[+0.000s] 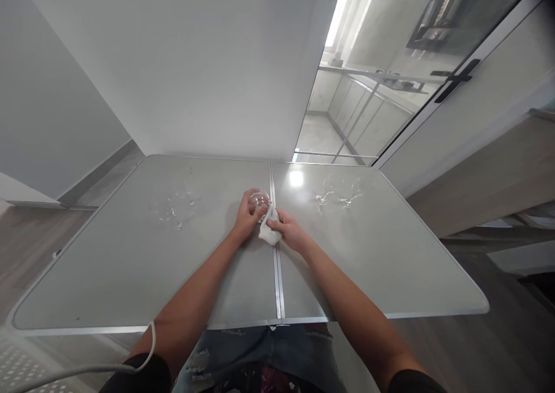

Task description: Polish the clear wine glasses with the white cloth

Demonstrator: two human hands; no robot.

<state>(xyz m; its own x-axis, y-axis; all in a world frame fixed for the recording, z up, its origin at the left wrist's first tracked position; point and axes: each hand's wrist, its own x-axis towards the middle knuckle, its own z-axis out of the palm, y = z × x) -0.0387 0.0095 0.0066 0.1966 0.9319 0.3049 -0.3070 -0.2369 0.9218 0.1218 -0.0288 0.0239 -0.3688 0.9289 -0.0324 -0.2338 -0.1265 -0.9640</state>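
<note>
Over the table's middle seam, my left hand (248, 215) is closed around a clear wine glass (260, 197); its rounded bowl shows above the fingers, and its lower part is hidden. My right hand (289, 229) grips a white cloth (269, 231) and presses it against the glass on the near side. To the right are two clear stemmed glasses, one (323, 196) beside the other (350, 196). Several more transparent glasses (171, 208) are on the left half, their outlines faint against the surface.
The grey folding table (130, 277) has a metal rim and a metal seam (277, 283). A white wall (208, 81) rises behind it. A glass door with a dark handle (457, 81) is at the right. A pale cable (87, 370) runs past my left arm.
</note>
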